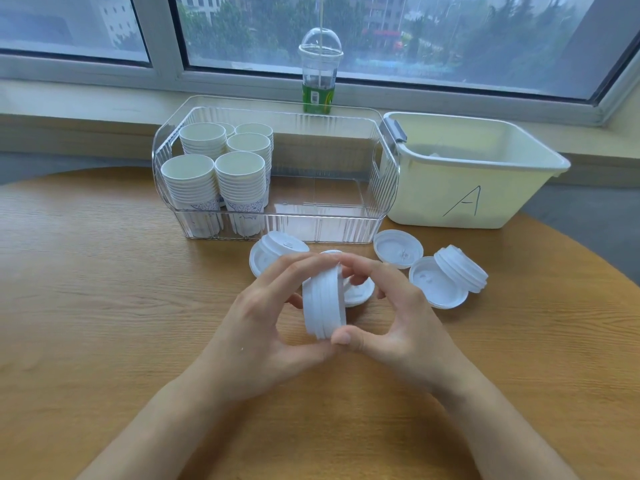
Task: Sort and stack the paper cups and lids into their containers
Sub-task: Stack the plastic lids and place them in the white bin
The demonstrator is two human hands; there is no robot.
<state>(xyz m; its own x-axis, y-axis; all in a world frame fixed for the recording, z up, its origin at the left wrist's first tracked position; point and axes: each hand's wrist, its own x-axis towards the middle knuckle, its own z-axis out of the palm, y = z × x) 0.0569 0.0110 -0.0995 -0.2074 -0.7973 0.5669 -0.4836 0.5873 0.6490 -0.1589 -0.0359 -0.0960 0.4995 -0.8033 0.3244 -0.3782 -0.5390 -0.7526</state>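
Both hands hold a small stack of white lids (pixel 323 303) on edge above the table. My left hand (pixel 266 317) grips it from the left, my right hand (pixel 391 306) from the right, thumb under the rim. Loose white lids lie behind: one pile (pixel 273 252) at the left, a single lid (pixel 398 248) upside down, and a lid (pixel 434 282) with a tilted stack (pixel 462 268) leaning on it. Several stacks of paper cups (pixel 239 174) stand in the left half of a clear bin (pixel 346 216). A cream tub marked A (pixel 464 202) sits to the right.
A clear plastic drink cup with dome lid and green label (pixel 318 77) stands on the windowsill behind the bins. The round wooden table (pixel 104 289) curves away at its right edge. Something white lies inside the cream tub, mostly hidden.
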